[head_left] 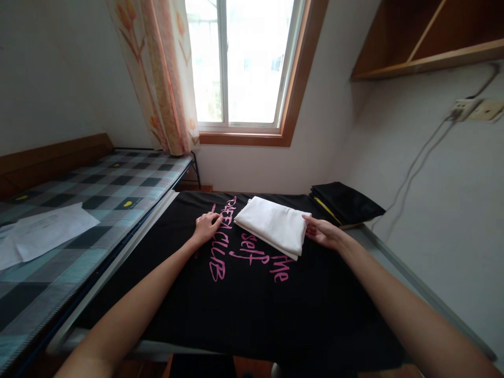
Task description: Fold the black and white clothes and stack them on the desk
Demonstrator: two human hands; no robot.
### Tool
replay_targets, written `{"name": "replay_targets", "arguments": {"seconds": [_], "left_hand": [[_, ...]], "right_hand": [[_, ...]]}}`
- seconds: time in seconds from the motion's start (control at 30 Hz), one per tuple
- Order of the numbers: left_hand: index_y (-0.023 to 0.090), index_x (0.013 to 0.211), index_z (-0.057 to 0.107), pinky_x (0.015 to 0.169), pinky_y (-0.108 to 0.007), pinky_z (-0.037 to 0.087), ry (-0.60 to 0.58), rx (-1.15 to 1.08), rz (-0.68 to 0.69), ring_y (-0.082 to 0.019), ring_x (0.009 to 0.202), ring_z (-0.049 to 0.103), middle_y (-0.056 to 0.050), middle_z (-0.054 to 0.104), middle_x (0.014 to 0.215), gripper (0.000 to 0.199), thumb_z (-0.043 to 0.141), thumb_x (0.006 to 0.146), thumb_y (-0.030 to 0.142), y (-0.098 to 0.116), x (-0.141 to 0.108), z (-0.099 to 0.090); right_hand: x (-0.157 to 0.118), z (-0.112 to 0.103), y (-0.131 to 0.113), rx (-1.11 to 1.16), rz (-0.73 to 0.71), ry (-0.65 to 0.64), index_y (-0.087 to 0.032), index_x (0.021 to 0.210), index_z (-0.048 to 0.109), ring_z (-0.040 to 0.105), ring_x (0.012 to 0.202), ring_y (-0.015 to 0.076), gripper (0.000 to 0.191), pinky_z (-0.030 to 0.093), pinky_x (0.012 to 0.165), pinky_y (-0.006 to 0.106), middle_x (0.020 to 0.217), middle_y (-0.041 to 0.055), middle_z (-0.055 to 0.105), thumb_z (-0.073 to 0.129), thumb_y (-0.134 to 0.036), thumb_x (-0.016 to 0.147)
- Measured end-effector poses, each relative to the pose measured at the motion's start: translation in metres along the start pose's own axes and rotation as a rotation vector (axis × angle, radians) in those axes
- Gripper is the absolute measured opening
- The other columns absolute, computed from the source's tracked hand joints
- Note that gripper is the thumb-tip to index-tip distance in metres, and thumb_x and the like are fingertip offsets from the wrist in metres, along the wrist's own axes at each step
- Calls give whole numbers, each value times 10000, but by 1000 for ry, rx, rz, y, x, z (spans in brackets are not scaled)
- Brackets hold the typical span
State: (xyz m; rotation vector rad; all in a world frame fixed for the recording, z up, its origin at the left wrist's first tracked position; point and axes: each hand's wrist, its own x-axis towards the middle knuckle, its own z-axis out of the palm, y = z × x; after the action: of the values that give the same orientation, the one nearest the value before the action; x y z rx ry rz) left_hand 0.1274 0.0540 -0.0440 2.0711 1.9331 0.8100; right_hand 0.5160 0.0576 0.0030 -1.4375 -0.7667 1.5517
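A folded white cloth point(271, 224) lies at a slant on a black cloth point(252, 315) with pink lettering, spread over the table. My right hand point(323, 232) pinches the white cloth's right edge, the fingertips partly hidden by it. To the left of the white bundle, my left hand point(207, 228) rests on the black fabric beside the pink letters. Its fingers are loosely bent, with a small gap at the thumb and nothing visible in them.
A folded black item with a yellow strip point(346, 202) lies at the table's back right corner. On the left stands a bed with a checked mattress point(118, 184) and white papers point(49, 233). A shelf point(429, 58) and cords point(417, 163) are on the right wall.
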Motion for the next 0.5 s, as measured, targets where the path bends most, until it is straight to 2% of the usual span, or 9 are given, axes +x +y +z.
{"name": "replay_targets", "arguments": {"seconds": [0.03,0.13,0.27,0.37,0.5], "left_hand": [[246,1018,708,972,-441,385,-1,0,4,-264,1082,582,-50,682,1102,340,435,933,431,0,0,0],[245,1020,708,979,-449,376,-4,-2,24,-265,1081,577,-53,680,1111,336,447,924,435,-1,-1,0],[264,988,715,990,-450,366,-15,-1,40,-263,1087,570,-44,678,1110,298,481,904,429,-2,-2,0],[263,984,719,991,-454,365,-18,-5,44,-265,1093,565,-47,674,1113,286,495,894,416,-2,-2,-1],[275,987,720,994,-455,366,-29,0,52,-266,1102,559,-45,669,1128,279,503,888,420,-1,-3,-2]], "right_hand": [[-3,3,2,-24,-16,-21,-153,866,623,640,658,114,12,544,626,193,768,45,680,635,-154,863],[-13,13,7,-110,-92,-83,-165,996,610,666,744,141,201,553,689,234,915,63,706,688,-152,812],[-23,25,11,-142,-104,-66,-258,1169,457,678,754,171,413,579,680,352,1023,38,680,686,-266,825],[-21,31,12,-93,-66,18,-265,1192,406,676,699,169,414,584,647,383,956,10,674,620,-185,847],[-12,32,10,-4,-80,181,-170,1118,514,637,578,149,317,565,606,294,725,-1,655,547,-67,820]]}}
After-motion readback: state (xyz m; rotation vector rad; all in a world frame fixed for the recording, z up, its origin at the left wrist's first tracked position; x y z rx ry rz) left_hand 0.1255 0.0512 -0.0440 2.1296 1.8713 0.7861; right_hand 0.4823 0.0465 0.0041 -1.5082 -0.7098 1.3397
